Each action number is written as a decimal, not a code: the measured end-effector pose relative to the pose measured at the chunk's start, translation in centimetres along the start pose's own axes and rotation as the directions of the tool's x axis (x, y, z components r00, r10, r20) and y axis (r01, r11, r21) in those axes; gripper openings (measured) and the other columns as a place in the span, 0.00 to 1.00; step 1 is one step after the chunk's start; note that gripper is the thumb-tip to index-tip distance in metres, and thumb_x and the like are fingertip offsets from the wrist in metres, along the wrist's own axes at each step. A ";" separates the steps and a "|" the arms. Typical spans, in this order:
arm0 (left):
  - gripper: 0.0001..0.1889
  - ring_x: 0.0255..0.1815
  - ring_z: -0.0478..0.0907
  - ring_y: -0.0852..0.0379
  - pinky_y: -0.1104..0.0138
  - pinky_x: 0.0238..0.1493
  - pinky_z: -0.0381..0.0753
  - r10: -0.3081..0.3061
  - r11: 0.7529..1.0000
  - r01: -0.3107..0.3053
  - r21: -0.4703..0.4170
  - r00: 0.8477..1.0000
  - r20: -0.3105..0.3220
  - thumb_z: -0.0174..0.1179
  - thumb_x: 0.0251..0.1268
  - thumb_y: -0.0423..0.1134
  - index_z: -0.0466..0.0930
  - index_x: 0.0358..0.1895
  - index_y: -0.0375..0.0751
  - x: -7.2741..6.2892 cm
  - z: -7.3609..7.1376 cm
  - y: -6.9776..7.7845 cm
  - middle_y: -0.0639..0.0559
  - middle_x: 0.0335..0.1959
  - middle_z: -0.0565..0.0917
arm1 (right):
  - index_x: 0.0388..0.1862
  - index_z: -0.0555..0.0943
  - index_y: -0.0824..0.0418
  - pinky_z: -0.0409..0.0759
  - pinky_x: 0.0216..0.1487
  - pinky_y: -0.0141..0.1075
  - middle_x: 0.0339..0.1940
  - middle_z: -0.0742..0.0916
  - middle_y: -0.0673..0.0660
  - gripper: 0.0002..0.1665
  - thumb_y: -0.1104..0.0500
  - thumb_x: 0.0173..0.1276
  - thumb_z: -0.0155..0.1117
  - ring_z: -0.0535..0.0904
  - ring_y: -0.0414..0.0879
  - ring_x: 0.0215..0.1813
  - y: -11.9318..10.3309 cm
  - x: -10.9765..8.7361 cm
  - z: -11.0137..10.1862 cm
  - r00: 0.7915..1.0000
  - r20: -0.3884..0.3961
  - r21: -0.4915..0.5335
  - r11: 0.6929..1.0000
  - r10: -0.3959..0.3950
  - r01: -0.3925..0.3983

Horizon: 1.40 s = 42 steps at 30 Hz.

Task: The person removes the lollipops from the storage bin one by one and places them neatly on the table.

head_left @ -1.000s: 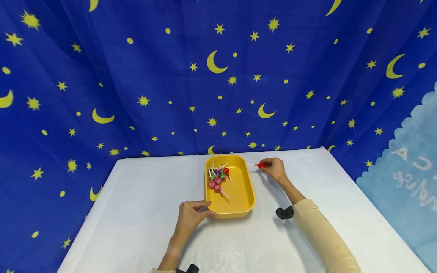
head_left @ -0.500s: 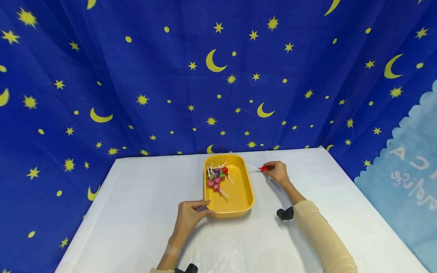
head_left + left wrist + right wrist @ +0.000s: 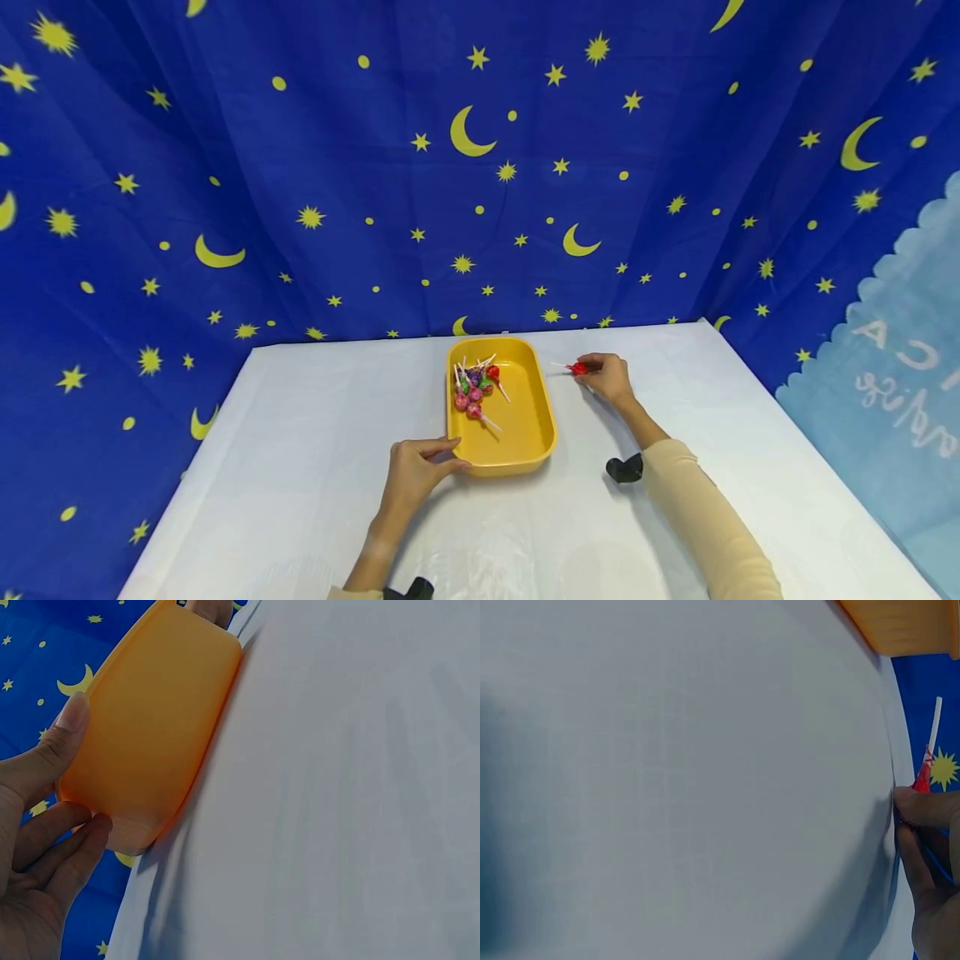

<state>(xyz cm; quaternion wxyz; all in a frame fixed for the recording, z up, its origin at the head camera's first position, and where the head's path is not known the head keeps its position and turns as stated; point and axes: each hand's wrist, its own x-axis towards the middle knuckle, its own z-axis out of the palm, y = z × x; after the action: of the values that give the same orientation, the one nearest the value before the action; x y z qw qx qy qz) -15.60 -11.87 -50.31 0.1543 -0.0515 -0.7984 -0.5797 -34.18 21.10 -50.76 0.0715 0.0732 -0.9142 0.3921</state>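
A yellow tray [image 3: 525, 417] stands on the white table, with several wrapped lollipops [image 3: 475, 395] bunched along its left side. My left hand [image 3: 414, 475] holds the tray's near left corner, thumb and fingers at the rim; in the left wrist view the thumb [image 3: 73, 716] lies on the rim and the other fingers are under the corner. To the right of the tray, my right hand [image 3: 609, 379] pinches a red lollipop [image 3: 576, 368] by its wrapped head. Its white stick [image 3: 935, 724] points left, toward the tray. The fingers cover part of the head.
White cloth [image 3: 315, 417] covers the table on both sides of the tray. Behind hangs a blue curtain [image 3: 405, 167] with yellow moons and stars. A light blue lettered panel [image 3: 900, 358] is at the right. Black wrist straps [image 3: 625, 469] show near each sleeve.
My right hand has drawn slightly to the right, away from the tray, with the red lollipop. The left hand keeps its hold on the tray, and the view has shifted a little.
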 end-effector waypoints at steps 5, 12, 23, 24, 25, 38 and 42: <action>0.18 0.42 0.87 0.46 0.70 0.44 0.86 -0.001 1.000 0.001 0.005 1.000 0.001 0.80 0.36 0.33 0.89 0.36 0.34 0.0 0.0 0.0 0.42 0.36 0.89 | 0.49 0.84 0.72 0.85 0.52 0.49 0.44 0.88 0.68 0.20 0.68 0.56 0.73 0.84 0.59 0.47 0.0 0.0 0.0 1.000 0.006 -0.004 1.000 0.009 -0.009; 0.18 0.41 0.87 0.46 0.65 0.43 0.87 -0.013 1.000 0.013 -0.017 1.000 0.005 0.80 0.35 0.33 0.89 0.36 0.34 0.0 0.0 0.0 0.42 0.35 0.89 | 0.48 0.83 0.73 0.85 0.51 0.49 0.43 0.88 0.69 0.20 0.69 0.56 0.73 0.84 0.60 0.47 0.0 -0.1 -0.3 1.000 0.010 0.008 1.000 0.009 -0.009; 0.19 0.42 0.87 0.44 0.63 0.44 0.87 0.001 1.000 -0.001 -0.016 1.000 0.015 0.80 0.35 0.36 0.89 0.36 0.34 0.0 -0.1 0.0 0.40 0.37 0.88 | 0.48 0.83 0.74 0.86 0.48 0.47 0.41 0.88 0.68 0.19 0.69 0.56 0.73 0.85 0.60 0.46 0.7 -0.3 -0.7 1.000 -0.008 0.037 0.999 0.014 -0.014; 0.19 0.42 0.87 0.44 0.63 0.44 0.87 0.004 1.000 -0.003 -0.015 1.000 0.016 0.80 0.35 0.36 0.89 0.36 0.34 0.0 -0.1 0.0 0.40 0.37 0.88 | 0.47 0.84 0.74 0.86 0.49 0.47 0.41 0.88 0.68 0.19 0.69 0.56 0.73 0.85 0.60 0.46 0.7 -0.3 -0.7 1.000 -0.009 0.039 0.999 0.017 -0.016; 0.19 0.42 0.87 0.44 0.63 0.44 0.87 0.005 1.000 -0.005 -0.015 1.000 0.017 0.80 0.35 0.36 0.89 0.36 0.34 0.0 -0.1 0.0 0.40 0.37 0.88 | 0.48 0.84 0.74 0.85 0.49 0.48 0.41 0.88 0.69 0.19 0.69 0.56 0.73 0.85 0.60 0.46 0.8 -0.4 -0.8 1.000 -0.010 0.042 0.999 0.017 -0.017; 0.18 0.42 0.87 0.44 0.64 0.45 0.87 0.001 1.000 0.000 -0.013 1.000 0.018 0.80 0.35 0.35 0.89 0.36 0.34 0.0 -0.1 0.0 0.40 0.38 0.88 | 0.48 0.83 0.75 0.87 0.48 0.46 0.44 0.87 0.71 0.21 0.69 0.55 0.74 0.85 0.63 0.47 -0.7 -0.4 -1.2 1.000 -0.027 0.116 0.993 -0.014 0.017; 0.18 0.42 0.87 0.45 0.65 0.44 0.87 0.004 1.000 -0.004 -0.011 1.000 0.021 0.79 0.36 0.35 0.89 0.36 0.34 0.0 -0.1 -0.1 0.40 0.38 0.88 | 0.49 0.82 0.77 0.88 0.44 0.40 0.46 0.86 0.74 0.22 0.72 0.54 0.73 0.85 0.64 0.47 -2.1 -0.1 -1.1 0.998 -0.010 0.185 0.981 -0.055 0.056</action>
<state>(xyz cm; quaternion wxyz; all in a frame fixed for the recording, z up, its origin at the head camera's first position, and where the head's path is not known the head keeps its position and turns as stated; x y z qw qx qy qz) -15.58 -11.98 -50.37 0.1469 -0.0601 -0.7966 -0.5833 -33.59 20.50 -48.52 0.0776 0.1041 -0.8712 0.4735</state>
